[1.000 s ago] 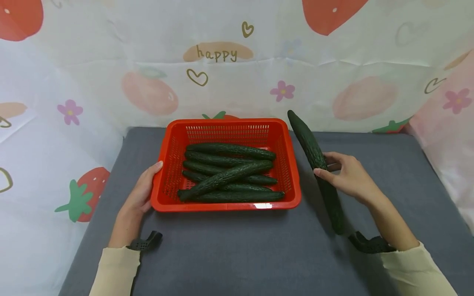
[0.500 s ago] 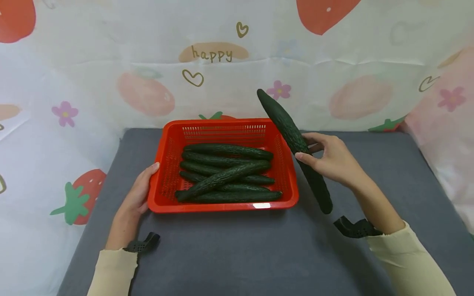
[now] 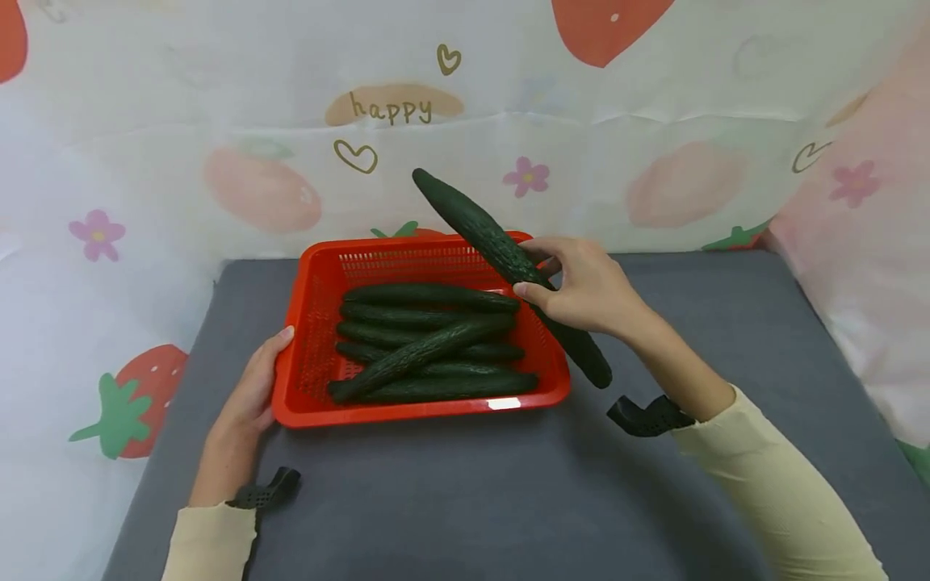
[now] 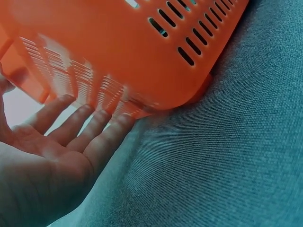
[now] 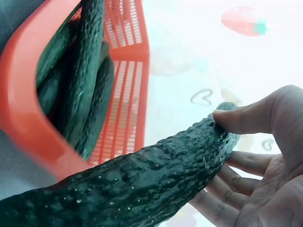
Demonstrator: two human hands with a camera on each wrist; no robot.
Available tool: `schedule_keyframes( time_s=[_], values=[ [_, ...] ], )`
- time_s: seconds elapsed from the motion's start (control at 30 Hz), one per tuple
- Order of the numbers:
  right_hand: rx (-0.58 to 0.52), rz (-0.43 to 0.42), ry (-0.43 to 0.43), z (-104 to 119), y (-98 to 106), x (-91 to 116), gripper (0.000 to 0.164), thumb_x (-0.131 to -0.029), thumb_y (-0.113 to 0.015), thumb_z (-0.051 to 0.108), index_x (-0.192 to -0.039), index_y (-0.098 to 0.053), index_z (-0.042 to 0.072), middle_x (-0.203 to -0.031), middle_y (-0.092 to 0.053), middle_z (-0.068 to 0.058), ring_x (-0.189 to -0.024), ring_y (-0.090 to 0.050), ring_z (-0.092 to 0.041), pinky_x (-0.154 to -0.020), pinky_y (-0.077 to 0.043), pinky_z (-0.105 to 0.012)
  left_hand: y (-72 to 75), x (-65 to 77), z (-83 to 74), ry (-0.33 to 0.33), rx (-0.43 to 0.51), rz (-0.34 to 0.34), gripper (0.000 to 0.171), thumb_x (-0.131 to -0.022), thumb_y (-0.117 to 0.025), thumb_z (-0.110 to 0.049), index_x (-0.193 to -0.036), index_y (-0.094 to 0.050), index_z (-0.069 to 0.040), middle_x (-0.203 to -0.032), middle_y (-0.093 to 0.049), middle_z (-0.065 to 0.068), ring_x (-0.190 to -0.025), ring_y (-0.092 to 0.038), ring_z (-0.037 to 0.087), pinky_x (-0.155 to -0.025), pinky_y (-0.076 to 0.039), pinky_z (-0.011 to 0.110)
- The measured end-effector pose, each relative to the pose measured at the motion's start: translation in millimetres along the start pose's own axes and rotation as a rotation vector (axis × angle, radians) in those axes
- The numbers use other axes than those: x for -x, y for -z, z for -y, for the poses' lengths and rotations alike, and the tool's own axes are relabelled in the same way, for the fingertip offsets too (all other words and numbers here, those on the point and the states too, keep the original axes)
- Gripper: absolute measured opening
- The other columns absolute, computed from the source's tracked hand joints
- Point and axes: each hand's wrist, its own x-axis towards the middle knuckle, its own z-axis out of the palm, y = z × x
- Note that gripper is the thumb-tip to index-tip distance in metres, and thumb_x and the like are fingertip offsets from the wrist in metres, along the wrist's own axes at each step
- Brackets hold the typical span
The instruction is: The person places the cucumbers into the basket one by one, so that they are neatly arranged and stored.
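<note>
My right hand (image 3: 584,286) pinches a long dark green cucumber (image 3: 475,227) between thumb and fingers. Slanting over the right side of a red plastic basket (image 3: 407,414), the cucumber has its upper end toward the back left. Inside the basket lie several cucumbers (image 3: 425,389), mostly side by side, one crossing diagonally on top. With the thumb on the rim, my left hand (image 3: 254,387) holds the basket's left end; in the left wrist view its fingers (image 4: 102,118) rest against the slotted outer wall (image 4: 118,61). The right wrist view shows the held cucumber (image 5: 156,179) beside the basket rim (image 5: 19,90).
Grey cloth (image 3: 450,500) covers the table under the basket. Behind it hangs a pale curtain (image 3: 581,97) printed with fruit, hearts and flowers. Black wrist mounts (image 3: 650,415) sit at both sleeves.
My right hand has carried the cucumber left and slightly up, from beside the basket to over its right side. The left hand stays at the basket's left end; the head view has shifted a little.
</note>
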Motion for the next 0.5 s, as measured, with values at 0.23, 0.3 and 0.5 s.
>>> schedule_keyframes(
  time_s=[0.23, 0.3, 0.5],
  values=[
    [0.039, 0.026, 0.047, 25, -14, -13, 0.052, -0.097, -0.075, 0.029, -0.145, -0.063, 0.014, -0.127, -0.074, -0.006, -0.113, -0.068, -0.026, -0.092, -0.057, -0.048, 2.4, 6.8, -0.8, 0.016, -0.006, -0.006, 0.03, -0.115, -0.037, -0.034, -0.125, -0.062, -0.021, -0.11, -0.076, -0.01, -0.097, -0.073, 0.003, -0.084, -0.062, 0.022],
    [0.056, 0.04, 0.06, 33, -18, -18, 0.052, -0.096, -0.075, 0.03, -0.144, -0.064, 0.015, -0.128, -0.075, -0.004, -0.114, -0.068, -0.024, -0.093, -0.057, -0.047, 2.8, 9.1, -0.3, 0.025, -0.005, -0.017, 0.029, -0.115, -0.037, -0.034, -0.125, -0.062, -0.022, -0.11, -0.076, -0.01, -0.097, -0.073, 0.004, -0.084, -0.062, 0.022],
    [0.08, 0.079, 0.088, 51, -29, -32, 0.051, -0.096, -0.074, 0.032, -0.145, -0.064, 0.019, -0.127, -0.076, 0.001, -0.115, -0.068, -0.02, -0.088, -0.058, -0.042, 2.9, 13.2, -1.2, 0.029, -0.018, -0.024, 0.029, -0.115, -0.038, -0.035, -0.127, -0.061, -0.022, -0.111, -0.075, -0.01, -0.097, -0.073, 0.004, -0.083, -0.062, 0.022]
  ],
)
